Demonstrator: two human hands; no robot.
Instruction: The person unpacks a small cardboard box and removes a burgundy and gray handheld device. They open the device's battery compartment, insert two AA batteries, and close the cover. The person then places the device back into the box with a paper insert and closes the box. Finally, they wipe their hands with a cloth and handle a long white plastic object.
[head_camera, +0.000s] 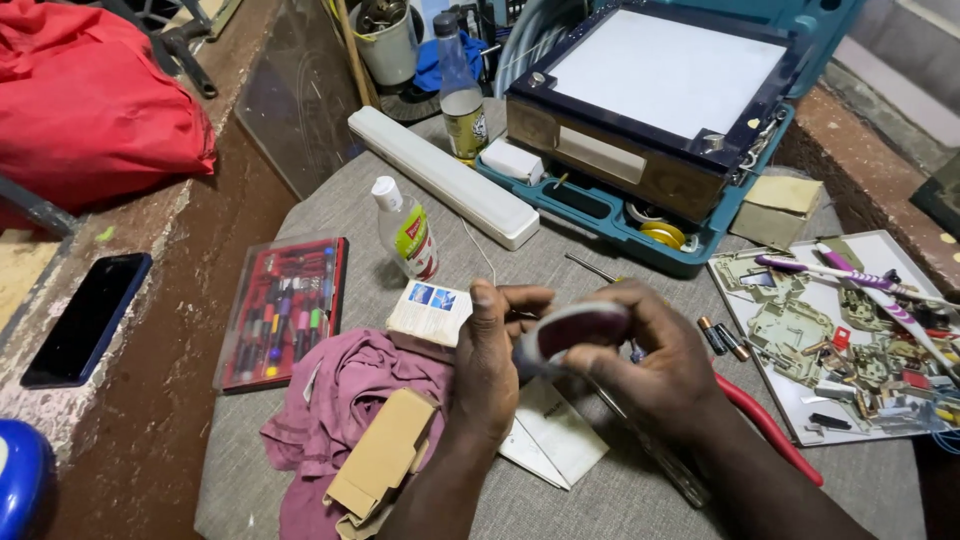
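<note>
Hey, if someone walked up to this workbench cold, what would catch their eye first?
Probably the two hands at the centre: the left hand and right hand together grip a small rounded white-and-dark object. Behind them, the open teal case carrying a white-topped box fills the top right. The red cloth bundle at the top left and the tray of circuit parts on the right also stand out.

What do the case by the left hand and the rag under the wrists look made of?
Case: clear glossy plastic over a red tray, since the tools inside show through. Rag: soft matte cloth, probably cotton, mauve and crumpled into folds.
</note>
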